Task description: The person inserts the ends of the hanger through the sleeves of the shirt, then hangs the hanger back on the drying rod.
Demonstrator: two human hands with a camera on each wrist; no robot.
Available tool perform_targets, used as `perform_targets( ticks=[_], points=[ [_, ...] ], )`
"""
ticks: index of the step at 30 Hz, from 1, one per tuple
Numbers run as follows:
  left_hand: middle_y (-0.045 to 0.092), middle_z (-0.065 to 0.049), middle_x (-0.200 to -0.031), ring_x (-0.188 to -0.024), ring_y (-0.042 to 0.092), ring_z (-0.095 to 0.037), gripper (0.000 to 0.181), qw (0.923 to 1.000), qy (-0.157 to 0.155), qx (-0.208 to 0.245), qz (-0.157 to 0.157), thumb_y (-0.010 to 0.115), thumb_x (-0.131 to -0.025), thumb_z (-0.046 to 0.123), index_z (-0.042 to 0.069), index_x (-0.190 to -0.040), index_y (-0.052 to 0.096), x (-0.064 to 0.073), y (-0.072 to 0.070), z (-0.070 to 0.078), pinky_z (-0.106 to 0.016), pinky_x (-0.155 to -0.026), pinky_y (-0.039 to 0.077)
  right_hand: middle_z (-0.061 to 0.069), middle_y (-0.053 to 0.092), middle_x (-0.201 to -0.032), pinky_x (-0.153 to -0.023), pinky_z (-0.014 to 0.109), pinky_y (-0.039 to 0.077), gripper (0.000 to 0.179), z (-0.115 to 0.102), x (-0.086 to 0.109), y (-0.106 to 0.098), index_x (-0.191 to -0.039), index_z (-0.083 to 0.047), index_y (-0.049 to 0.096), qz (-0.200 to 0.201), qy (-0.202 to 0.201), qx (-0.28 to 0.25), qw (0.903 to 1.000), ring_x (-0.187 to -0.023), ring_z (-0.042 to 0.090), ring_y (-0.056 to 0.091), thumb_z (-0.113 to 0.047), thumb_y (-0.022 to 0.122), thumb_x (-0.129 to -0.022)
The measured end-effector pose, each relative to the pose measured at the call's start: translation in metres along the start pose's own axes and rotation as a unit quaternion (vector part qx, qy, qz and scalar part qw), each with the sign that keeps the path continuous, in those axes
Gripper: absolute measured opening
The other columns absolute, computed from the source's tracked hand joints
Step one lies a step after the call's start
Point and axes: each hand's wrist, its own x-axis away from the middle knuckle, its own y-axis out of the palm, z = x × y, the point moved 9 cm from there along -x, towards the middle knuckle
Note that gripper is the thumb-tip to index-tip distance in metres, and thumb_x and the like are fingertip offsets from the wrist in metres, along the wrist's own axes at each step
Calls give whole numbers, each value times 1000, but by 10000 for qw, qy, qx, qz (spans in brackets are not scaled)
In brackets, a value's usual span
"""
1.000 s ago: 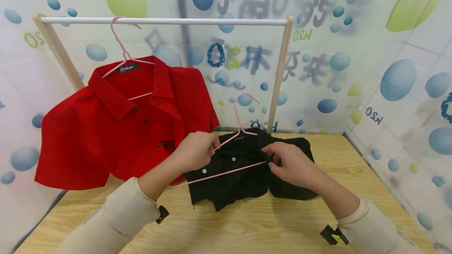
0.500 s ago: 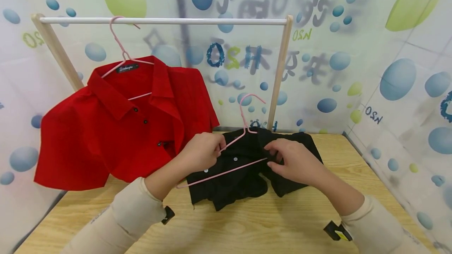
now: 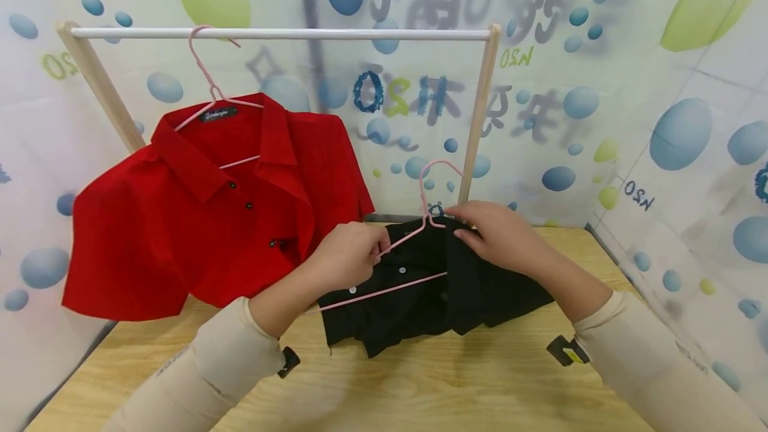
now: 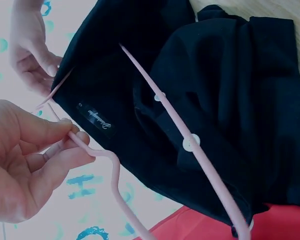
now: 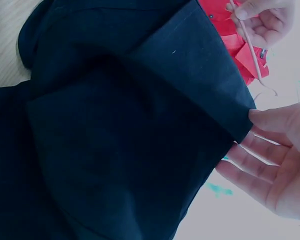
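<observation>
My left hand [image 3: 345, 255] pinches one sloping arm of a pink clothes hanger [image 3: 384, 291] between thumb and fingers. In the left wrist view the hanger's lower bar [image 4: 205, 157] crosses over a black shirt [image 4: 215, 65] with white buttons and a collar label. The hanger's other end goes in under the shirt's far side. My right hand [image 3: 498, 235] holds the black shirt's collar edge; the right wrist view shows its thumb on top of the cloth and fingers behind. The shirt lies partly on the table, its collar side lifted.
A red shirt [image 3: 120, 232] hangs on another pink hanger [image 3: 204, 72] at the left, from the white rail [image 3: 360, 35] of a rack. The rack's right wooden post [image 3: 479, 112] stands behind the black shirt. Wooden tabletop [image 3: 384, 392] lies in front.
My left hand and the hanger have shifted right, the hanger's end going under the black cloth. My right hand has moved up to the collar, and the shirt's right side has spread over the hanger.
</observation>
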Motion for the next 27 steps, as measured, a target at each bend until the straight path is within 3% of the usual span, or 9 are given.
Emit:
perform_targets(
  ticks=[7,12,20,23,27],
  points=[
    [60,3,-70,-64,52,-15,17,9995,-20,-318,75,73,-80,0,10,-93,70,-4,-7,7,-25,-59,49,13,68,-101,-81,46,53,22,0,-5,0,-110,1,68,51,-112,-4,9999,-92,30,64,-2,68,-89],
    [64,2,-74,-65,53,-15,18,9996,-78,-234,125,72,-83,3,12,-98,74,-8,-8,7,-25,-56,48,11,68,-97,-79,46,54,17,4,-5,3,-104,-2,69,178,-63,14,9998,-90,29,65,2,68,-87],
    [69,2,-82,-68,58,-12,20,9982,180,566,3,75,-84,9,12,-105,75,-11,-8,-7,-23,-63,50,11,70,-98,-80,47,54,20,8,-1,5,-105,-3,69,302,1,66,9995,-91,30,66,3,69,-86],
    [69,2,-84,-71,61,-12,25,9946,207,1019,-36,78,-83,11,9,-107,73,-9,-9,-17,-24,-68,53,11,70,-98,-78,46,54,20,9,1,6,-105,-3,69,299,28,84,9995,-89,30,66,3,69,-86],
    [69,1,-85,-71,63,-12,25,9873,109,1574,176,77,-83,8,6,-108,72,-1,-12,-32,-25,-68,54,11,68,-97,-74,45,55,19,11,4,7,-105,-4,69,360,82,85,9993,-87,29,66,2,69,-87]
  ],
)
